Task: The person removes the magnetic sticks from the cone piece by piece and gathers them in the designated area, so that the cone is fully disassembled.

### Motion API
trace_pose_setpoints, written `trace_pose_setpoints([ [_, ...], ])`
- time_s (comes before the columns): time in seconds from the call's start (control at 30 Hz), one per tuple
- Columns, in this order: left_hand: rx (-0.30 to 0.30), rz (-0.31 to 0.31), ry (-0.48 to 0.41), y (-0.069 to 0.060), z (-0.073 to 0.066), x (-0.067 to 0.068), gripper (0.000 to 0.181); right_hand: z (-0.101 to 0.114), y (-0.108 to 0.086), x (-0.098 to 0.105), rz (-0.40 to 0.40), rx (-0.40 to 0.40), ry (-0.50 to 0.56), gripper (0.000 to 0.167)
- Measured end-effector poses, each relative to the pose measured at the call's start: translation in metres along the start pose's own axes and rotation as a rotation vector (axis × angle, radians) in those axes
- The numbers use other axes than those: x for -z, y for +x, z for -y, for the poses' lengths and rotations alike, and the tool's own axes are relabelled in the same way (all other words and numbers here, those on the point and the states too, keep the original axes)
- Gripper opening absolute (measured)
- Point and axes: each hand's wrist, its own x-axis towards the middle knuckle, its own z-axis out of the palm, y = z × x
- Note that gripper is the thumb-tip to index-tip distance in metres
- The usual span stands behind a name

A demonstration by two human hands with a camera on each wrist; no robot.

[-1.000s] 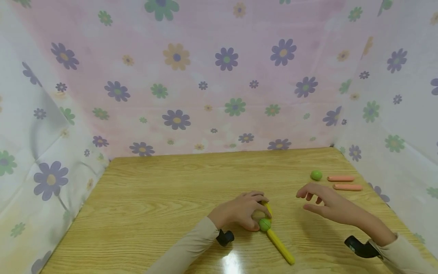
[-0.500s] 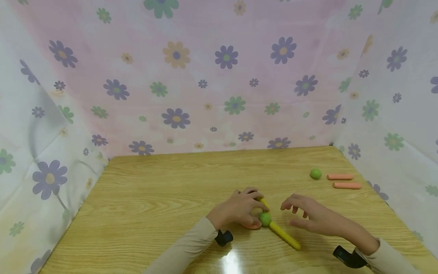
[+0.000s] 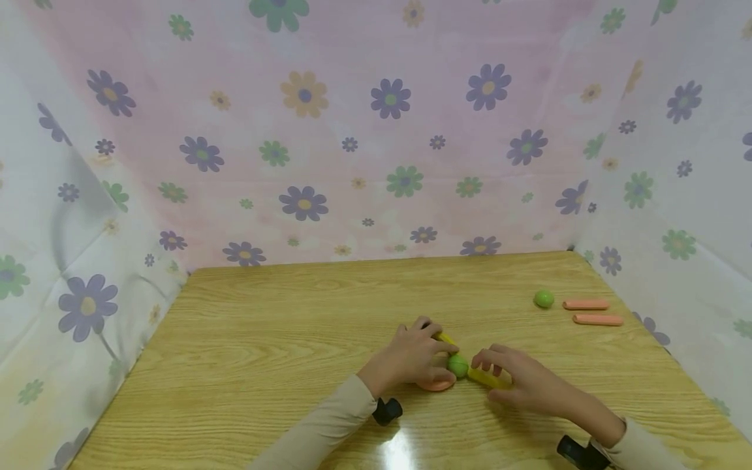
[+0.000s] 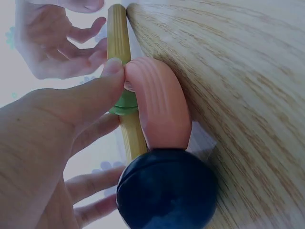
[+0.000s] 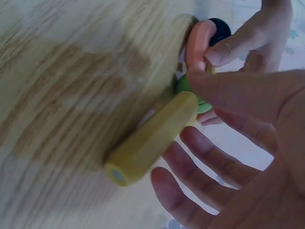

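Observation:
My left hand (image 3: 405, 359) holds a joined toy of rods and balls on the table, its thumb pressed on a curved orange rod (image 4: 159, 102) and its fingers at a short yellow rod (image 4: 132, 136). A green ball (image 3: 457, 366) joins these to a longer yellow rod (image 5: 150, 138), which points right. In the left wrist view a dark ball (image 4: 167, 191) sits at the orange rod's near end. Around the longer yellow rod is my right hand (image 3: 523, 382), fingers half bent and spread; its thumb lies over the green ball in the right wrist view. Firm contact cannot be told.
A loose green ball (image 3: 544, 299) and two orange rods, an upper rod (image 3: 586, 305) and a lower rod (image 3: 598, 320), lie at the far right of the wooden table (image 3: 264, 326). Flowered cloth (image 3: 352, 130) encloses the table's back and sides.
My right hand has moved left and down to the longer yellow rod. That rod has swung from pointing toward me to pointing right. The left hand has turned the joined toy slightly.

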Motion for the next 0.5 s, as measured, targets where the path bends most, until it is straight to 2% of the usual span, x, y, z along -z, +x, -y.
trace_pose_setpoints([
  [0.2, 0.033, 0.021, 0.029, -0.002, -0.003, 0.004, 0.052, -0.006, 0.004, -0.007, -0.087, -0.033, -0.057, 0.038],
  [0.33, 0.032, 0.021, 0.041, -0.003, -0.003, 0.004, 0.058, -0.014, 0.007, -0.012, -0.180, 0.002, -0.119, 0.041],
  [0.5, 0.007, -0.010, 0.024, -0.006, 0.001, 0.001, 0.061, -0.023, 0.010, -0.017, -0.267, 0.052, -0.179, 0.042],
])
